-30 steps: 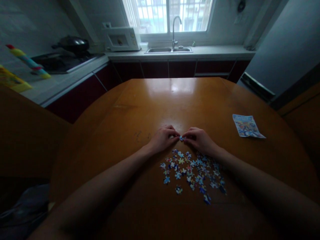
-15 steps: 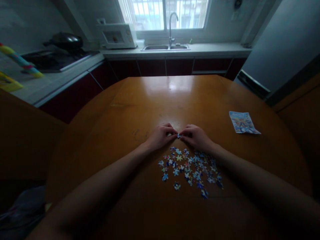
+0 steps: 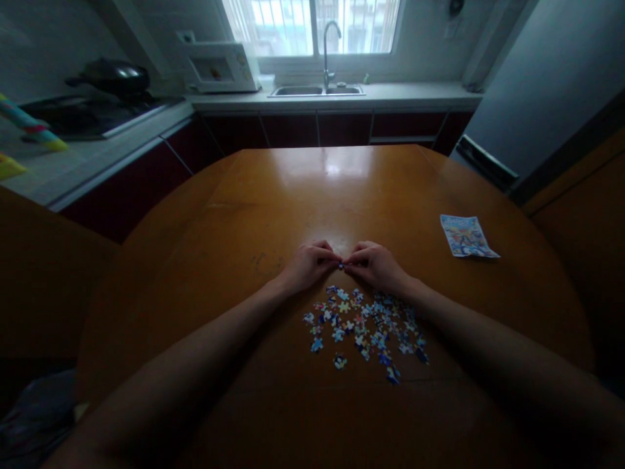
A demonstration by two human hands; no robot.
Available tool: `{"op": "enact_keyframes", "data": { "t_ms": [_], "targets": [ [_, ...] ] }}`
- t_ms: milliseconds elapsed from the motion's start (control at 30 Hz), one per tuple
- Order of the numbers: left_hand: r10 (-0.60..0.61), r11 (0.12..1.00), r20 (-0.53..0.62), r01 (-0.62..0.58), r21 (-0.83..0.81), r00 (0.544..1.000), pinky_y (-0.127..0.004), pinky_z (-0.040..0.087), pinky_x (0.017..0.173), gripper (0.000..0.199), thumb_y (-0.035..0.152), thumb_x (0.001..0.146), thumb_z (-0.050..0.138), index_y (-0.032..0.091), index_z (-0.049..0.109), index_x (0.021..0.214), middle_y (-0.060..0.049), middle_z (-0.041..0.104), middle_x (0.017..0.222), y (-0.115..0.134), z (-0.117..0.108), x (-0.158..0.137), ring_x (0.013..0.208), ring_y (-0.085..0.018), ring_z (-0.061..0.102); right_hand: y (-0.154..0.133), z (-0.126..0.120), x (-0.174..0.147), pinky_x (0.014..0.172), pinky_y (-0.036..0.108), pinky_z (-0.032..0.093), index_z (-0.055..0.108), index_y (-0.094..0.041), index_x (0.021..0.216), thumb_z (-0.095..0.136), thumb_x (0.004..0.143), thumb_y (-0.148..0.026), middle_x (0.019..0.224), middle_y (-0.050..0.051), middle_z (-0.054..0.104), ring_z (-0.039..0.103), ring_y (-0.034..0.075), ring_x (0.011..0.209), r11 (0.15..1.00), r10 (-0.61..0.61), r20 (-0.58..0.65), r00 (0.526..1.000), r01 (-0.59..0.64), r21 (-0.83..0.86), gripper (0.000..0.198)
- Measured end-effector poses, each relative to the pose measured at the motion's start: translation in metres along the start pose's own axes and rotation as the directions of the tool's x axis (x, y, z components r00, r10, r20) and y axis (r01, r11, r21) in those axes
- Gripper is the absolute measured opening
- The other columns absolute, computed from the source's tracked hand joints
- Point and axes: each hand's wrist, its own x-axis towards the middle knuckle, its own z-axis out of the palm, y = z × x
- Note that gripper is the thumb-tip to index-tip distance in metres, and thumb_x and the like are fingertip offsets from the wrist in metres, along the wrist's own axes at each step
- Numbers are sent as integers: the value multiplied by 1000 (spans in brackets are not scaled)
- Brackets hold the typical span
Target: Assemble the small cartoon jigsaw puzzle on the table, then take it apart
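Observation:
My left hand (image 3: pixel 308 266) and my right hand (image 3: pixel 377 266) meet fingertip to fingertip above the middle of the wooden table (image 3: pixel 234 241). Both are closed in a pinch on a small jigsaw puzzle piece (image 3: pixel 341 266), mostly covered by the fingers. Whether it is one piece or two joined, I cannot tell. Just in front of my hands, nearer to me, lies a loose spread of many-coloured puzzle pieces (image 3: pixel 338 334), mostly blue, white and yellow. My right wrist and forearm hide part of its right side.
A creased printed picture sheet (image 3: pixel 467 236) lies on the table to the right. Beyond the table's far edge stand a counter with a sink (image 3: pixel 297 91), a white microwave (image 3: pixel 219 68) and, at left, a dark pan (image 3: pixel 120 77) on a stove. A fridge (image 3: pixel 532 91) is at right.
The whole view has shifted slightly, so everything appears a little further left. Both hands stay together at the same spot, the fingertips slightly closer around the puzzle piece.

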Motion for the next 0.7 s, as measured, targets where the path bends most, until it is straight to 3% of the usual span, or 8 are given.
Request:
{"op": "enact_keyframes", "data": {
  "t_ms": [700],
  "targets": [
    [-60,998,-7,60,-12,998,-32,48,74,7,28,87,78,26,82,92,-4,70,84,3,0,0,80,-19,63,6,0,-1,72,32,44,83,-30,94,71,91,-33,87,4,68,61,19,81,993,-98,18,995,99,-61,12]
  ]
}}
